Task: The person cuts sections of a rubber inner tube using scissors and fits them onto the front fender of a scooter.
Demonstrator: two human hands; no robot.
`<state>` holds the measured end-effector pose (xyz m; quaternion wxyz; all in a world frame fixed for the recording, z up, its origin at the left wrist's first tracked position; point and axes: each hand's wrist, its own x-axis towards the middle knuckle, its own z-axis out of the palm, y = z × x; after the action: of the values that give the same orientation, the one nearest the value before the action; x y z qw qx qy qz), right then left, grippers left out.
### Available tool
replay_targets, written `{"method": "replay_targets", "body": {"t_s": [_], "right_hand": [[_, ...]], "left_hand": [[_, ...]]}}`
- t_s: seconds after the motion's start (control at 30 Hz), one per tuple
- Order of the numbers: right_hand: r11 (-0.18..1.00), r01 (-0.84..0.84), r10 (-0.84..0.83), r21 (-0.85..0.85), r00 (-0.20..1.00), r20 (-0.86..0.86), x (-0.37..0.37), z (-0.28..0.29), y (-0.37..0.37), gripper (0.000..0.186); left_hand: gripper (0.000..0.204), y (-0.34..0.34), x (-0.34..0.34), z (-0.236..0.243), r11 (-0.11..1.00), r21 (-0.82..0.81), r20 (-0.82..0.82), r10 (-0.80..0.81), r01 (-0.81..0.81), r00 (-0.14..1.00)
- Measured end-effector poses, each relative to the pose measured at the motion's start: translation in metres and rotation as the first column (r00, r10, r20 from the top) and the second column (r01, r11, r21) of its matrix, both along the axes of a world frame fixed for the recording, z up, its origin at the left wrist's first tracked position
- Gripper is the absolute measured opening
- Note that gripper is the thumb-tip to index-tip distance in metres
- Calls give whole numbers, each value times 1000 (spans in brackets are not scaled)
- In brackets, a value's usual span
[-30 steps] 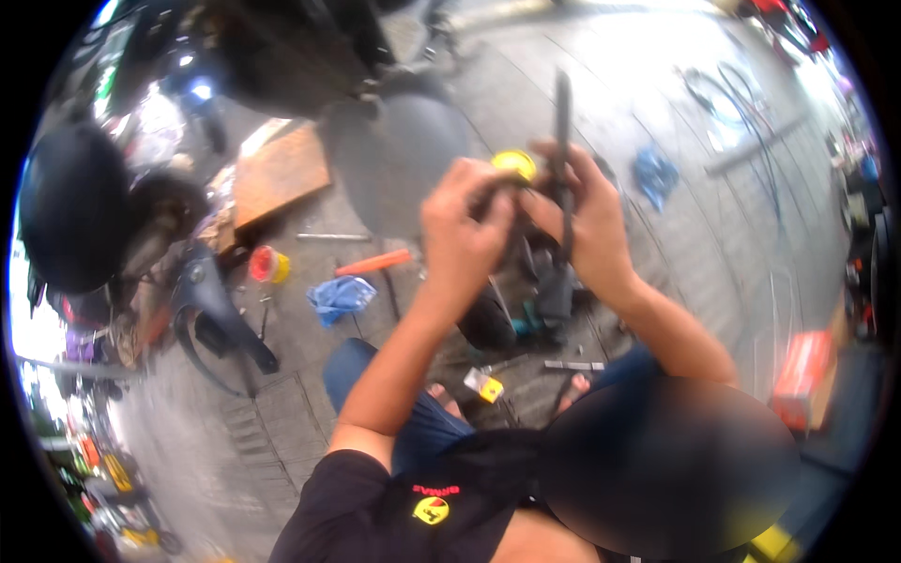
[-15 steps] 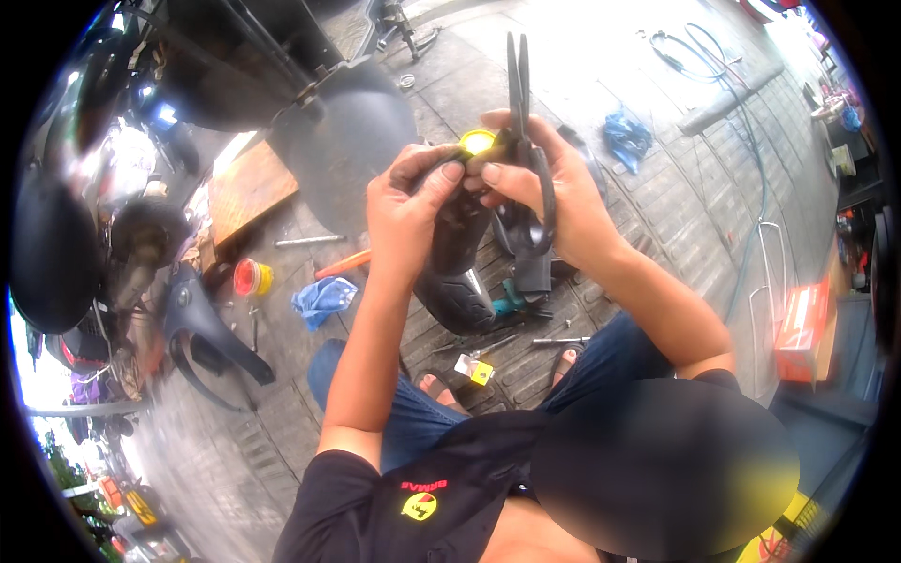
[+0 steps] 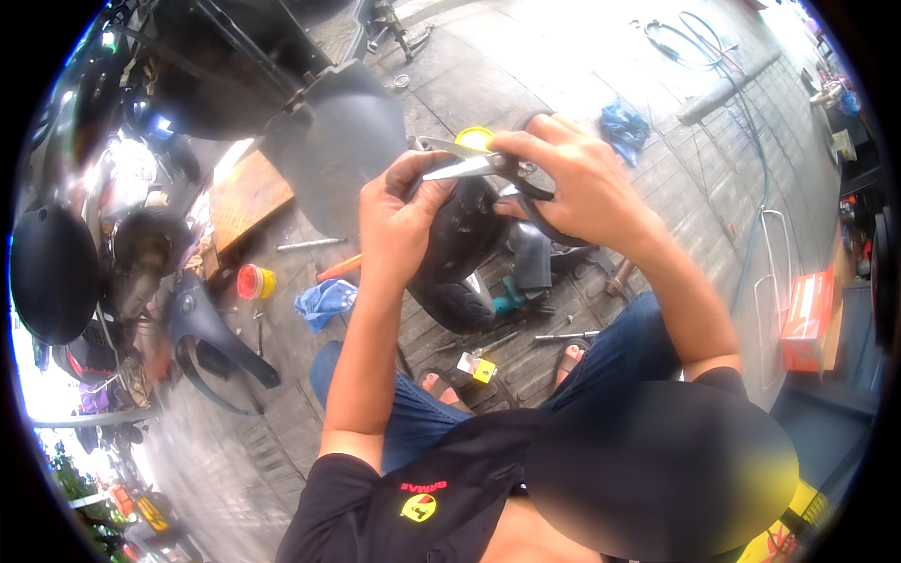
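In my right hand [image 3: 589, 183] is a pair of scissors [image 3: 511, 169] with dark handles, my fingers around the grips. The blades are parted and point left, their tips close to the fingers of my left hand [image 3: 392, 211]. That hand is closed in a pinch; what sits between the thumb and fingers is too small and hidden to make out. Just beyond the blades shows a round yellow thing [image 3: 477, 137], partly covered by them. Below both hands lies a black curved part [image 3: 460, 235], with a teal tool [image 3: 509, 298] near it on the floor.
A red-and-yellow tub [image 3: 253, 281], a blue cloth [image 3: 325, 302] and a dark plastic panel [image 3: 214, 328] lie to the left, near a wooden board [image 3: 253, 197]. On the right are a blue plastic bag [image 3: 624, 129], a hose [image 3: 694, 52] and an orange box [image 3: 812, 319].
The scissors have turned in my right hand from pointing up to pointing left, and their blades have parted. My right hand has drawn slightly away from the left, which stays pinched.
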<state>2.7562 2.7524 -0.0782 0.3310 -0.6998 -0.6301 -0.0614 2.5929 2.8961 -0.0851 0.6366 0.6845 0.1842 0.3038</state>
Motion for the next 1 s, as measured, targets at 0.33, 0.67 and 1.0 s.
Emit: {"method": "replay_targets", "body": {"t_s": [0.33,0.67,1.0], "right_hand": [[998,-43,42,-43,999,-11,1,0,-6,51],[989,-127,134,73,986,-98,3,-16,0,37],[997,-84,83,1,994,-77,5,-26,2,31]], "left_hand": [[17,-2,-1,4,990,138,-46,-15,21,999],[14,-4,-2,7,995,100,-46,-12,17,999],[18,6,-5,4,997,72,-49,-20,23,999]]}}
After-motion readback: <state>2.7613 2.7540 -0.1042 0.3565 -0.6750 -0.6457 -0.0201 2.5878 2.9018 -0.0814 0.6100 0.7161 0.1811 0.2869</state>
